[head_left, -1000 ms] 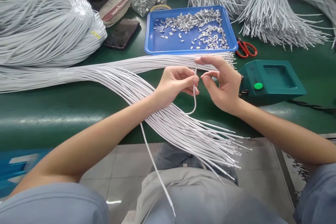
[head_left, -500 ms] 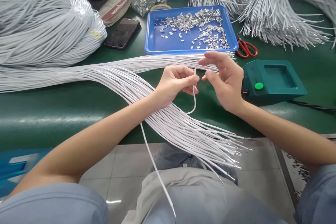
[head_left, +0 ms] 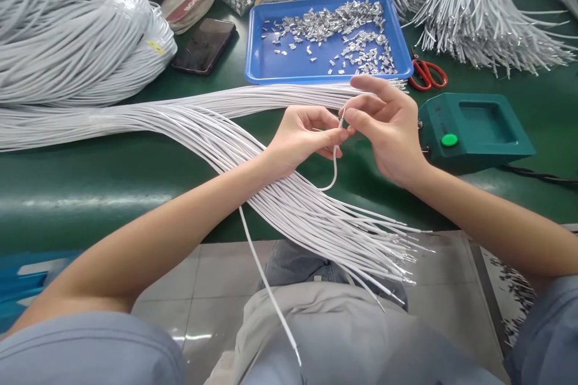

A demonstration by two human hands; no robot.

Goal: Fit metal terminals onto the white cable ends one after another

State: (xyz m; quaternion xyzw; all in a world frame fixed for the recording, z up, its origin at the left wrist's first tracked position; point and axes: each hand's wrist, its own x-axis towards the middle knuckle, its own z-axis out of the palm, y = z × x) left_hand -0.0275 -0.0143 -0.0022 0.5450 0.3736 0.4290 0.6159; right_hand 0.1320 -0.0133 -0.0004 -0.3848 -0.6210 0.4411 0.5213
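Thin white plastic-coated wire, likely light, bendy: left hand is pinching coating, the safer hold. Right hand is pinching bare, delicate-looking metal tip.

The head view looks forward and down from above the lap, facing across the bench; the left hand and right hand sit close, near centre; the tray lies farther off, toward the top.
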